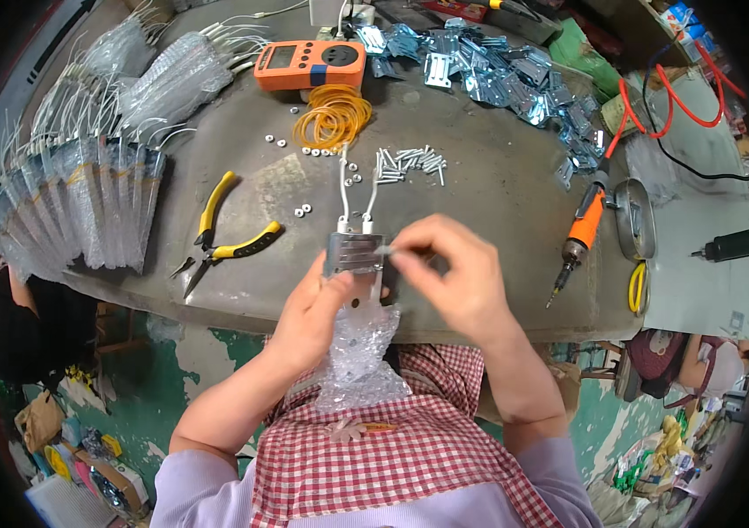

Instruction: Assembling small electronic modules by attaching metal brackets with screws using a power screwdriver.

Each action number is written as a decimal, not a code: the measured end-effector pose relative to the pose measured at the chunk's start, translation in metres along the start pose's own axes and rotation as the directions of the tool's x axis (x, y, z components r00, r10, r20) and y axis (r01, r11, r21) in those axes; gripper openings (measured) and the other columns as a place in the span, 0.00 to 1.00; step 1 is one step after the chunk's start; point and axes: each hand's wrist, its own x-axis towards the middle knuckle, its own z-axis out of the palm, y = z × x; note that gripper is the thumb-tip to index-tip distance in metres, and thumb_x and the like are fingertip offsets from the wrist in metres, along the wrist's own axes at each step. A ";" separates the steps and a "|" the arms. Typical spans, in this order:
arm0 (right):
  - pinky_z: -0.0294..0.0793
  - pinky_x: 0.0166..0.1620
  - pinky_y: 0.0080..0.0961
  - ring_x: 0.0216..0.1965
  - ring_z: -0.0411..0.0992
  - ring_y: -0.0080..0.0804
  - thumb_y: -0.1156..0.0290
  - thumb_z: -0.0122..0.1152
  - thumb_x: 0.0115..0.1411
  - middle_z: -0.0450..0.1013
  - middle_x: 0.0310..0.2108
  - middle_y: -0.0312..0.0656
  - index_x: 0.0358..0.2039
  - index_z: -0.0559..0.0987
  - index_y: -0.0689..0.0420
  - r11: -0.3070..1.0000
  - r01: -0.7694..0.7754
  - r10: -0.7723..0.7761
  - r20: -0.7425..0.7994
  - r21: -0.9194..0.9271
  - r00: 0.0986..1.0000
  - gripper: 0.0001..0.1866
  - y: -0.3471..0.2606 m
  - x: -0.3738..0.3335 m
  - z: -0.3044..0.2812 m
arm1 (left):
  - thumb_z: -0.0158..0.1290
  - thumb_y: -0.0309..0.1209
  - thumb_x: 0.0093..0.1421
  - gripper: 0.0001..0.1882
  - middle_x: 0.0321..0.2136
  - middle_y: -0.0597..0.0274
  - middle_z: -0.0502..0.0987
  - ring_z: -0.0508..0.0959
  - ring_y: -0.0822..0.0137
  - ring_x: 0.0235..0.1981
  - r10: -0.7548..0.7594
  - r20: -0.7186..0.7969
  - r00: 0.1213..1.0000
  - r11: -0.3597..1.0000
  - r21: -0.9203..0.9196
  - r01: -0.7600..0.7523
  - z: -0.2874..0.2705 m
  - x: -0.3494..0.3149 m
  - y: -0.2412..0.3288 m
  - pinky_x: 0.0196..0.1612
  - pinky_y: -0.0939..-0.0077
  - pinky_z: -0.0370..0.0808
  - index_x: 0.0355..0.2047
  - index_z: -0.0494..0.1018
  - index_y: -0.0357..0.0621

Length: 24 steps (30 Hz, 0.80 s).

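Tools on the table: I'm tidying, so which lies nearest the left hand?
The yellow-handled pliers, lying open to the left of the left hand; the orange screwdriver lies farther off, beyond the right hand.

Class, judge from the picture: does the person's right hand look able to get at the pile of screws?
Probably yes. The screws lie just beyond the right hand, with what looks like bare tabletop between them, though the hand is busy at the metal plate's edge.
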 end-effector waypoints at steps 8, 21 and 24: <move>0.71 0.31 0.31 0.29 0.70 0.40 0.78 0.58 0.47 0.67 0.27 0.41 0.33 0.72 0.60 0.910 0.259 -0.243 0.090 -0.323 0.966 0.10 -0.020 -0.014 0.013 | 0.43 0.31 0.60 0.20 0.34 0.57 0.72 0.71 0.71 0.38 0.003 0.033 0.999 0.914 0.405 -0.016 0.000 -0.004 -0.006 0.42 0.75 0.69 0.52 0.58 0.39; 0.50 0.63 0.37 0.63 0.48 0.47 0.79 0.64 0.38 0.45 0.63 0.51 0.62 0.54 0.57 0.963 0.229 -0.236 -0.038 -0.145 0.971 0.48 0.016 0.006 -0.019 | 0.44 0.46 0.62 0.26 0.35 0.51 0.71 0.73 0.68 0.37 -0.119 0.318 0.940 0.782 0.614 -0.109 0.054 0.079 0.075 0.45 0.71 0.69 0.45 0.64 0.31; 0.53 0.61 0.32 0.62 0.52 0.45 0.83 0.51 0.43 0.52 0.62 0.51 0.62 0.51 0.62 0.981 0.146 -0.180 -0.322 -0.126 0.930 0.42 0.054 0.006 -0.040 | 0.47 0.45 0.60 0.26 0.34 0.46 0.74 0.76 0.59 0.37 -0.033 0.454 0.890 0.579 0.735 -0.353 0.074 0.126 0.088 0.42 0.68 0.72 0.43 0.67 0.29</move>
